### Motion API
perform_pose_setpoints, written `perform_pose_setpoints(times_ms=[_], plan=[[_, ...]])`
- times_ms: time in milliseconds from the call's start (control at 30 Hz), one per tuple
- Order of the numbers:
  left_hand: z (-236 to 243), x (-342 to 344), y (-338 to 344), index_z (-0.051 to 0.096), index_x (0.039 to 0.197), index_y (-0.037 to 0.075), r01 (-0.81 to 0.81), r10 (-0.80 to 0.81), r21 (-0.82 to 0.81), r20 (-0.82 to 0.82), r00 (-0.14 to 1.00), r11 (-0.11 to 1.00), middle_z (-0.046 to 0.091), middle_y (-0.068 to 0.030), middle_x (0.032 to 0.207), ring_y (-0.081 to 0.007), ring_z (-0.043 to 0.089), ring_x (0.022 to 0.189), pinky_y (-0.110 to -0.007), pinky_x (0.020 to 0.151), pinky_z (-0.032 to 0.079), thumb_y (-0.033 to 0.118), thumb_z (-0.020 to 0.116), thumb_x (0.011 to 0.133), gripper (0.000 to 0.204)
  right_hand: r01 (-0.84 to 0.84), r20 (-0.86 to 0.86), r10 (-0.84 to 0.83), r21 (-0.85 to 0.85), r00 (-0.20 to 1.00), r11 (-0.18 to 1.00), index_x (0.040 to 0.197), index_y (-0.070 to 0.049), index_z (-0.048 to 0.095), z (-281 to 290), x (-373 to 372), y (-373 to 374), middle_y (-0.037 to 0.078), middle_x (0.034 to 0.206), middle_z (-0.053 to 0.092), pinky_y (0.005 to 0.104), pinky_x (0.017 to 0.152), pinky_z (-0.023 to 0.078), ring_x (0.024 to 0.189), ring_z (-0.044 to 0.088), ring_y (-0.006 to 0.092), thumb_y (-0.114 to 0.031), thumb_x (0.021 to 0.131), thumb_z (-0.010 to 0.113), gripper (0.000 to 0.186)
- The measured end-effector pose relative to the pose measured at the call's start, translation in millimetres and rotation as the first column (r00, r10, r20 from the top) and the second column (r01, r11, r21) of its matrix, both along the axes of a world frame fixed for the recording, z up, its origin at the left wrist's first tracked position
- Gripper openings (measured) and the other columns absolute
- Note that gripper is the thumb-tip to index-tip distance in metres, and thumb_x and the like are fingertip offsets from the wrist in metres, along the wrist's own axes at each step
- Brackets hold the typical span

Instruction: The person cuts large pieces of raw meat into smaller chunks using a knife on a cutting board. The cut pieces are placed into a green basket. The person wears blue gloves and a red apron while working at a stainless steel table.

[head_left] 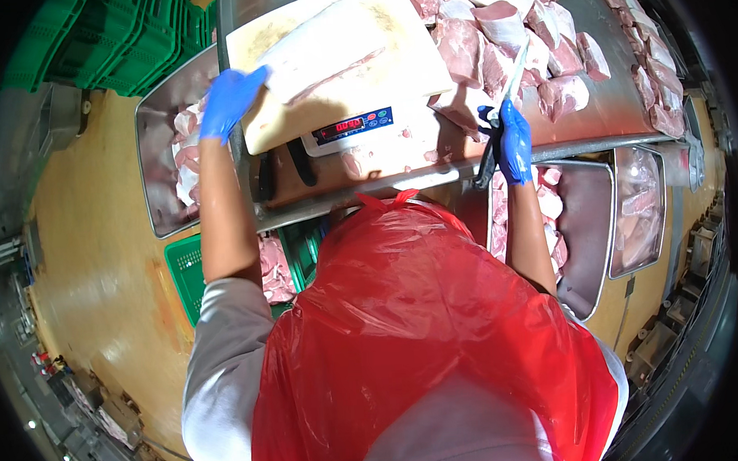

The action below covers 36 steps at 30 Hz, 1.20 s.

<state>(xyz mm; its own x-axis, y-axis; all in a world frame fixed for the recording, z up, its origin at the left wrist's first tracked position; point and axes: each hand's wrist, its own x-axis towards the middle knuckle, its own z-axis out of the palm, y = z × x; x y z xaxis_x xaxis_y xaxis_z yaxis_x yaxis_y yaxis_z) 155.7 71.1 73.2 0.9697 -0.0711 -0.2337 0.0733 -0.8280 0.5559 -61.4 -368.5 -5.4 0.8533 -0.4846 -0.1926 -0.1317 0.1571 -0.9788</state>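
A long pale slab of meat [328, 53] lies across the white cutting board [258, 136]. At the board's left edge is my left hand [230, 105] in a blue glove, its fingers stretched toward the slab's near left end and slightly blurred. It holds nothing that I can see. My right hand [514, 146], also gloved in blue, grips a knife [517, 69] with the blade pointing up and away, in front of the cut meat. Below the board a digital scale [352, 128] shows its lit red display; the board hides most of it.
Many cut meat pieces [565, 97] cover the steel table [607, 125] at right. A dark-handled tool [302, 162] lies beside the scale. Metal tubs of meat stand left [156, 170] and right [587, 221]. A green crate [186, 275] is below the table; stacked green crates [118, 44] stand far left.
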Motion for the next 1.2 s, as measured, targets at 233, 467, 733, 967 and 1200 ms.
perform_pose_setpoints(times_ms=[233,467,733,967,1200], plan=[[37.4,-23.8,76.5,0.064,0.116,-0.004,-0.052,0.160,-0.317,0.323,0.933,0.947,0.067,-0.0041,0.095,-0.0145,0.061,0.084,-0.028,0.076,0.050,0.030,0.076,0.088,0.045,0.053,-0.047,-0.052,0.036,0.998,0.998,0.117,0.001,0.063,-4.3,-20.9,-0.7,0.014,0.094,0.071,0.0361,0.073,0.055,0.084,0.068,0.0225,-0.042,0.105,0.045,0.048],[-7.2,12.7,-91.6,0.027,0.155,0.013,0.374,-0.562,0.449,0.421,0.712,0.811,0.047,-0.0276,0.142,-0.0385,0.048,0.132,-0.045,0.108,0.041,0.050,0.083,0.063,0.114,-0.046,0.077,0.047,-0.017,0.996,0.999,0.100,0.002,0.063,26.3,23.5,30.2,0.018,0.093,0.070,0.0398,0.076,0.056,0.084,0.069,0.0275,-0.038,0.105,0.046,0.044],[3.6,62.0,-114.1,0.029,0.153,0.012,0.505,-0.611,0.367,0.283,0.740,0.781,0.060,-0.0274,0.127,-0.0413,0.061,0.114,-0.045,0.097,0.050,0.042,0.084,0.059,0.113,-0.075,0.141,0.095,-0.138,0.985,0.988,0.099,0.005,0.066,38.0,-36.1,20.6,0.013,0.092,0.071,0.0325,0.078,0.052,0.079,0.066,0.0181,-0.031,0.107,0.044,0.043],[-4.2,109.2,-35.0,0.040,0.142,-0.003,0.376,-0.292,-0.424,0.251,0.923,0.824,0.058,-0.0206,0.130,-0.0328,0.059,0.114,-0.042,0.099,0.048,0.034,0.085,0.068,0.095,0.350,0.051,-0.351,0.022,0.935,0.936,0.101,-0.001,0.064,-7.8,-159.8,-27.5,0.010,0.085,0.068,0.0320,0.071,0.055,0.078,0.067,0.0176,-0.034,0.106,0.046,0.038],[46.3,0.6,10.3,0.063,0.118,0.000,-0.101,0.386,-0.767,0.201,0.901,0.634,0.069,-0.0125,0.106,-0.0267,0.065,0.094,-0.039,0.086,0.054,0.028,0.067,0.088,0.042,0.627,-0.071,-0.624,0.145,0.778,0.765,0.083,-0.005,0.058,-32.1,-195.8,-40.0,0.012,0.078,0.067,0.0345,0.071,0.056,0.073,0.067,0.0218,-0.039,0.103,0.052,0.040]])
